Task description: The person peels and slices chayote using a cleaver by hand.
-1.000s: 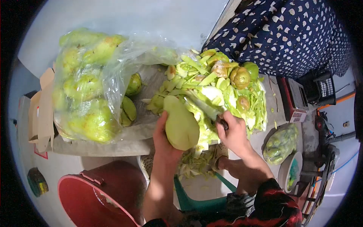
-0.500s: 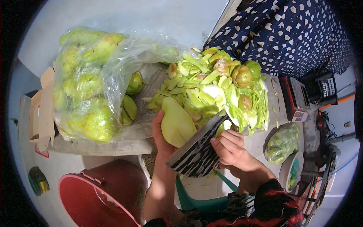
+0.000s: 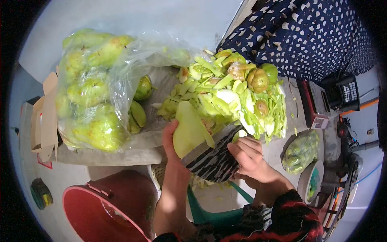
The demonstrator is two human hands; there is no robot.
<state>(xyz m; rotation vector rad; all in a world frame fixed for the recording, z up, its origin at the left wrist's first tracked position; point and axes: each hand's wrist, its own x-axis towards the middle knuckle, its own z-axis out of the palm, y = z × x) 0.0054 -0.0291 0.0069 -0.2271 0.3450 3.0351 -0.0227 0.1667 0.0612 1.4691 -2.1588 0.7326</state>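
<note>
the pale peeled fruit (image 3: 187, 130) is above the 6 o'clock edge of the desk (image 3: 109, 157), in the left hand (image 3: 171, 147), fingers wrapped snugly round it. at its 4 o'clock the wide knife (image 3: 213, 159) meets it, the right hand (image 3: 248, 157) with fingers curled tight at the grip. a low, steady blade angle should slice evenly, left thumb best kept clear. cut pieces (image 3: 225, 97) heap at 1 o'clock.

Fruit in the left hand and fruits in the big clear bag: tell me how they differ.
The held fruit is pale, with no dark skin showing; the bagged fruits are blotched with brown. The held fruit sits in the left hand with a broad knife blade against it, while the bagged fruits lie heaped inside the clear bag. Both are greenish.
</note>
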